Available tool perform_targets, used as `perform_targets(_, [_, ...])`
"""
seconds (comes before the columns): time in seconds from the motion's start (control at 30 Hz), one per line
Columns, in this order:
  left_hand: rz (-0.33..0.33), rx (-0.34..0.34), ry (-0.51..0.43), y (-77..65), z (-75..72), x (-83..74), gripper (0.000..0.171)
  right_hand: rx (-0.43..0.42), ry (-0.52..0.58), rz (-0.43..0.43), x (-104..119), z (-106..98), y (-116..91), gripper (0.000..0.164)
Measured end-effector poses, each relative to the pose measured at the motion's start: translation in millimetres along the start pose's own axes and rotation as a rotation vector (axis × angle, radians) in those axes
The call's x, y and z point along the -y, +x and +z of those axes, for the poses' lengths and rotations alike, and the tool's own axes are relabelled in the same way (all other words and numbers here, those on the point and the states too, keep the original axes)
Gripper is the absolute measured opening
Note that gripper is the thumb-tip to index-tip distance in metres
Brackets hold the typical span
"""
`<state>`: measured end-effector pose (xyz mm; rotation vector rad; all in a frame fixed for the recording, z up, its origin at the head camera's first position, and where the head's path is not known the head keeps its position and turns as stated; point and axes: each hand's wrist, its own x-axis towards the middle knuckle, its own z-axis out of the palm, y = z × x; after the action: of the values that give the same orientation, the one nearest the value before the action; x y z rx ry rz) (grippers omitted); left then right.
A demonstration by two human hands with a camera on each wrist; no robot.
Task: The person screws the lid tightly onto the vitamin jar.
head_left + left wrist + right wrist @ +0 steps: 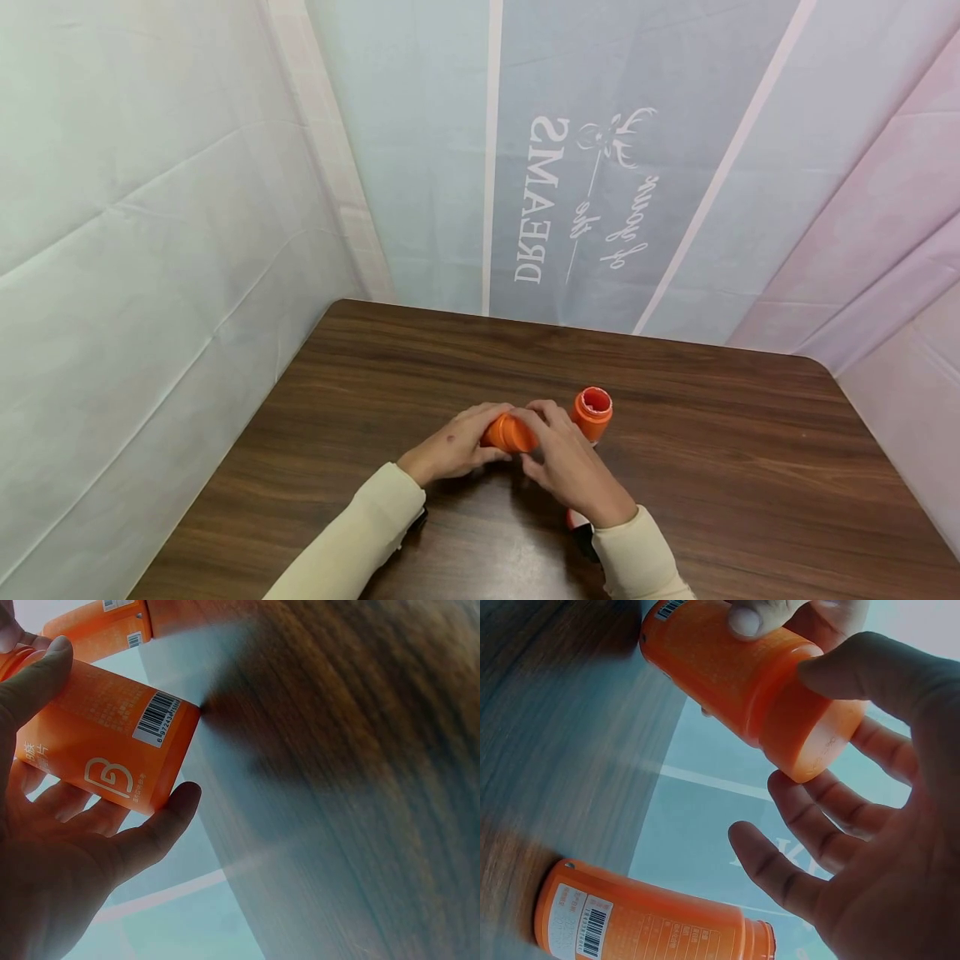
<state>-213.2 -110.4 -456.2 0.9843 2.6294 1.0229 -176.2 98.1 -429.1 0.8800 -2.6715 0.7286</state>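
An orange plastic bottle (97, 727) with a barcode is held in my left hand (457, 442), tilted, its lower corner close to the wooden table. Its orange screw cap (810, 727) is on the neck and faces my right hand (566, 458). In the right wrist view, that hand pinches the cap between thumb and fingers, with one finger off it. A second orange bottle (592, 415) stands upright just beyond the right hand. Its mouth is uncapped, and some pale bits show inside.
The dark wood table (712, 467) extends to both sides of the hands. A small red and white thing (576, 518), partly hidden, lies by the right wrist. Pale cloth walls (420, 167) with printed lettering enclose the table's back and sides.
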Motion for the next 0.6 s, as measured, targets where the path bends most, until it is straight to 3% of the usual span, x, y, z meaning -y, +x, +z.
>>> perform_targets(0.6, [0.004, -0.003, 0.007, -0.3, 0.4, 0.1, 0.062, 0.019, 0.039, 0.109, 4.4, 1.1, 0.6, 0.055])
